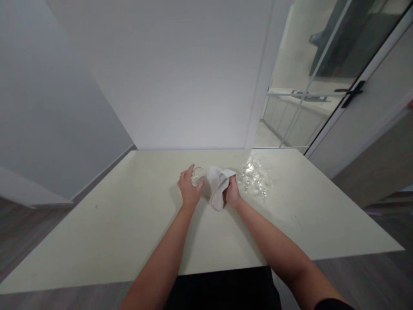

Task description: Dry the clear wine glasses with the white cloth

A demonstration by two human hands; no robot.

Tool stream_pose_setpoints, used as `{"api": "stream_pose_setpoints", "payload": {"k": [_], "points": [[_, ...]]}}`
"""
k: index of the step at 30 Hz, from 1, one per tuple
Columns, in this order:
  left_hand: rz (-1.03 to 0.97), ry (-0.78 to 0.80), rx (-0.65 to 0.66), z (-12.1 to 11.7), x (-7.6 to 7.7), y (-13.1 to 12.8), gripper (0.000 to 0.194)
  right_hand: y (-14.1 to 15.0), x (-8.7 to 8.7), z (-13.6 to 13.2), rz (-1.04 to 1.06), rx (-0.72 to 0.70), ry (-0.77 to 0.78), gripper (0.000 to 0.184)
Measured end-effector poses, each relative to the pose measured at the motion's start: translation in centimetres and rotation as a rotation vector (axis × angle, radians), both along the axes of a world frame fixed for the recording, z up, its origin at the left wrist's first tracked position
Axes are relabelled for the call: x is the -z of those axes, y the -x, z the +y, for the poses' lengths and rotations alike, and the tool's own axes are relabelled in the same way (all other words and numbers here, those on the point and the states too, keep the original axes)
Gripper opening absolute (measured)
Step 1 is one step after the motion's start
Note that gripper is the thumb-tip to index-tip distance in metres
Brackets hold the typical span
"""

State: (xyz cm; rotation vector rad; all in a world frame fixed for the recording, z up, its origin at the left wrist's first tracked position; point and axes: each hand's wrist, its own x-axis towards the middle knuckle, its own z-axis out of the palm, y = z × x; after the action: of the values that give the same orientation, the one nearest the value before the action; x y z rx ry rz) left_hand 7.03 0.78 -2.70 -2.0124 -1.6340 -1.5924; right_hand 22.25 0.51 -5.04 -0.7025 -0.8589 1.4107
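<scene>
My left hand [189, 185] is curled round a clear, round, thin-rimmed piece [198, 172], its thumb and fingers at the near and left edges. Whether that piece is a shallow dish or a flat disc I cannot tell. My right hand [232, 191] grips a crumpled white cloth [217, 185], which hangs between the two hands just above the table. Right of the cloth lies a loose heap of clear, shiny transparent pieces [254, 174], several of them overlapping; their single shapes are hard to make out.
The pale table [129, 232] spans the view below, its far edge against a white panel [180, 77]. Behind, on the right, a glazed door [297, 86] with a black handle [353, 92] shows a counter beyond. Grey floor borders the table.
</scene>
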Motion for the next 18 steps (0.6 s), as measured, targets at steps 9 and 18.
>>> {"api": "stream_pose_setpoints", "payload": {"k": [9, 18], "points": [[0.409, 0.133, 0.282, -0.5, 0.9, -1.0, 0.051, -0.8, 0.2, 0.0, -0.559, 0.038, -0.331, 0.023], [0.596, 0.048, 0.483, -1.5, -0.5, -1.3, 0.067, -1.7, 1.2, 0.0, -0.644, 0.172, -0.263, 0.02]]}}
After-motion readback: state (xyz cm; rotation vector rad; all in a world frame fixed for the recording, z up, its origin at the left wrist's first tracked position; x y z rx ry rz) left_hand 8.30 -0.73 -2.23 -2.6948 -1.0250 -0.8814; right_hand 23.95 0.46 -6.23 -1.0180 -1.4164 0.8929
